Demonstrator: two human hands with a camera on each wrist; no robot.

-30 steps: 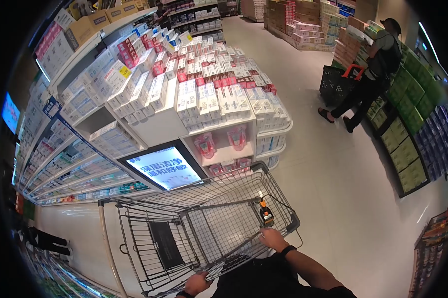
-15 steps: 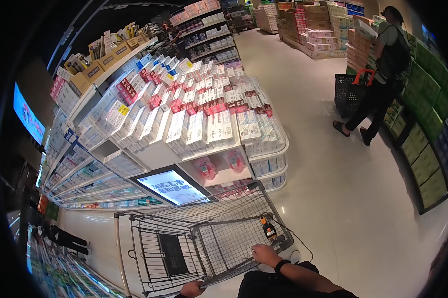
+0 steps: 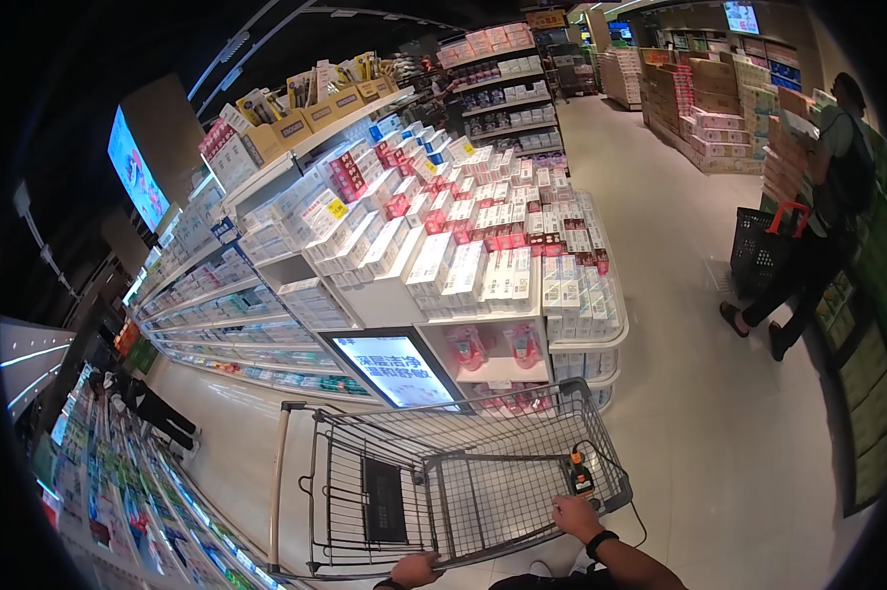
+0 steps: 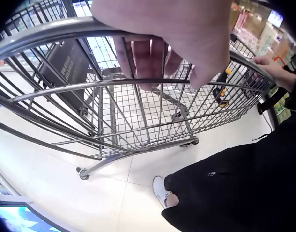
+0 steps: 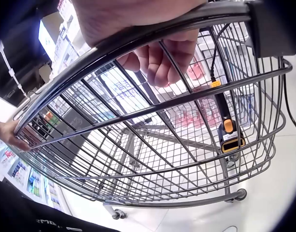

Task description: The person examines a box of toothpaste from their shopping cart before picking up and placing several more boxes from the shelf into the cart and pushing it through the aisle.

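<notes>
A grey wire shopping cart (image 3: 384, 500) stands in front of the body, its long side nearest. My left hand (image 3: 416, 568) grips the near rim toward the handle (image 3: 279, 472); in the left wrist view the palm (image 4: 172, 24) covers the rim and the fingers bend down inside the wires. Further along the same rim, my right hand (image 3: 578, 516) holds on, its fingers (image 5: 160, 65) curled over the bar in the right wrist view. Just beyond it, inside the basket, is a black and orange handheld device (image 3: 581, 477) with a cable. Neither hand touches it.
Beyond the cart stands a display of white and red boxes (image 3: 502, 280) with a lit screen (image 3: 389, 369). At right, a person (image 3: 836, 197) stands by a black basket (image 3: 758, 251) and stacked green packs. Shelves line the left; an aisle floor (image 3: 650, 256) runs away right of the display.
The head view has tilted up and turned left, so the display, cart and person appear further right. Both hands keep hold of the cart rim.
</notes>
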